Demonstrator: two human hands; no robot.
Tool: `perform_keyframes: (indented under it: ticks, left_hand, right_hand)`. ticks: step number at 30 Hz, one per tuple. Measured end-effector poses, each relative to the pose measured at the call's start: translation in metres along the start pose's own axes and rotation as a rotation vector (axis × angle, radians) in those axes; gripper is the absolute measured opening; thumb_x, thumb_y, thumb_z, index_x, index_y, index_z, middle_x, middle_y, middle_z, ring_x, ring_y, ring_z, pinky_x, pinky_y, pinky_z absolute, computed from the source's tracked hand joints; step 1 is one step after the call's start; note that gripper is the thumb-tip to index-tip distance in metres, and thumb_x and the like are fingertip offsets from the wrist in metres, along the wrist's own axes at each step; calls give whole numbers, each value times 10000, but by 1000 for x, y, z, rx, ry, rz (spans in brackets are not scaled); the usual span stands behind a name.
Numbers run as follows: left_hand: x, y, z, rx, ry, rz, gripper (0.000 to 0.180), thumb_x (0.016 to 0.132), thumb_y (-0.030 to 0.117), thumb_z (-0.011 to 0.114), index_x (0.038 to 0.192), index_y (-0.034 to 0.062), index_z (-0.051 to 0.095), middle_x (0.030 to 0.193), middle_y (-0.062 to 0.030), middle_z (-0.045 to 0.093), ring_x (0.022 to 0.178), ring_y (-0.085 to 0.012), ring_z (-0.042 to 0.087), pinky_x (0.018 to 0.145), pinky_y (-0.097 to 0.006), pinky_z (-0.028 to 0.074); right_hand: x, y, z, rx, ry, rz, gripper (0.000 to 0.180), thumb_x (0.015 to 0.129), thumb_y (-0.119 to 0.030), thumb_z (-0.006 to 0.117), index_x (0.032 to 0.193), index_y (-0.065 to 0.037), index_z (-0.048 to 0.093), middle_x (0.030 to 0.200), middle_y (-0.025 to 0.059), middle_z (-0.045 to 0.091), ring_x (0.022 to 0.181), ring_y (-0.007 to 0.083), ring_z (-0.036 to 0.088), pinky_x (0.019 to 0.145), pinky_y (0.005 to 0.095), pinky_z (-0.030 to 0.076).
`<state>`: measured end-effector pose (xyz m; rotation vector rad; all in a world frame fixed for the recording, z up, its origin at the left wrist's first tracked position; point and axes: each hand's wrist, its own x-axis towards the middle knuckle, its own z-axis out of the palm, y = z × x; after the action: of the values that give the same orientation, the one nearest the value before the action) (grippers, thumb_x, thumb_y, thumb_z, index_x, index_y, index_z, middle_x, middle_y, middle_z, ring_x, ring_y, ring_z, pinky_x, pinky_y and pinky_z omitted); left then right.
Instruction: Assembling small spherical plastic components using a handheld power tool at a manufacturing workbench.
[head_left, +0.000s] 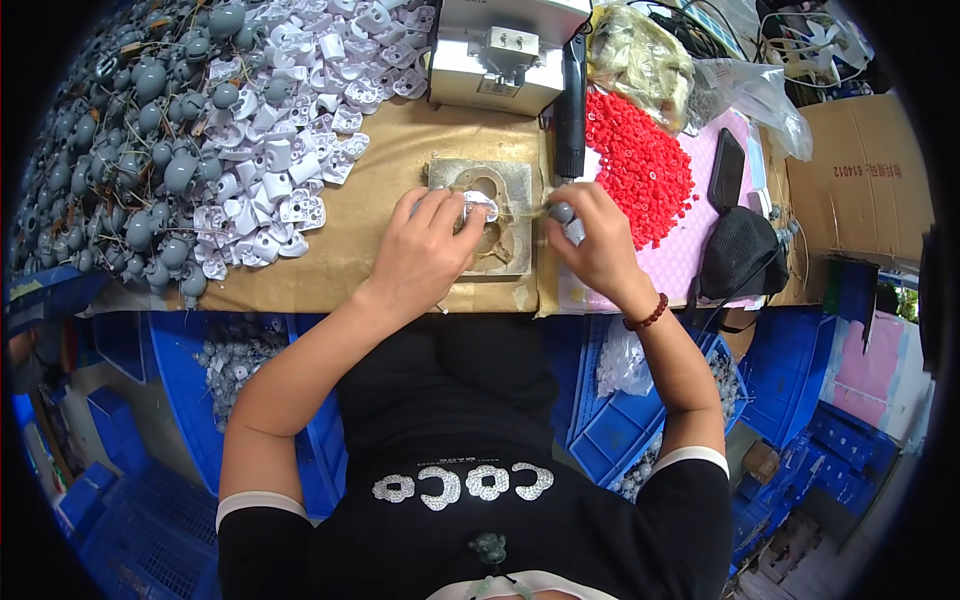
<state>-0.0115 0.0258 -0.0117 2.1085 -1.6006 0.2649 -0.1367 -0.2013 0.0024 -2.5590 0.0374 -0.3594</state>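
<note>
A square mould-like block with rounded hollows lies on the brown-covered table in front of me. My left hand reaches over its left side, fingers bent and closed on a small white plastic part set at the block's middle. Just right of the block, my right hand pinches a grey rounded plastic piece with a whitish lower portion. The fingers hide part of each piece. A beaded bracelet circles my right wrist.
Grey bulb-shaped pieces and white plastic parts are heaped at left. A black cylindrical tool stands behind the block beside a white box. Small red pieces, a phone and a black pouch lie right.
</note>
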Motion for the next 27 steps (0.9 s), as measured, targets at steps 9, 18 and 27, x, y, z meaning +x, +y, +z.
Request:
perform_keyframes:
  ticks: [9,18,27]
  left_hand:
    - [7,-3,-1,12,84,63,280,739,112,694,992,-5,671,948,-132,620,950,-275,603,861,-401,483]
    - [1,-3,2,21,22,35,380,719,108,729,1085,14,684,1086,-163,634,1082,-316,609,946,-444,484]
    - [0,-8,5,-30,83,25,276,740,89,708,1005,12,701,1048,-152,653,1047,-319,633,923,-447,501]
  right_hand:
    - [25,0,-1,1538,-197,491,268,944,-92,690,1205,-63,637,913,-10,589,776,61,580,689,221,491]
    - [45,2,12,1332,-198,434,316,912,-57,717,1200,13,606,1053,102,687,915,138,668,794,285,565]
    - [56,-21,26,464,-188,350,257,852,-159,804,958,34,671,722,65,677,639,102,621,598,280,506]
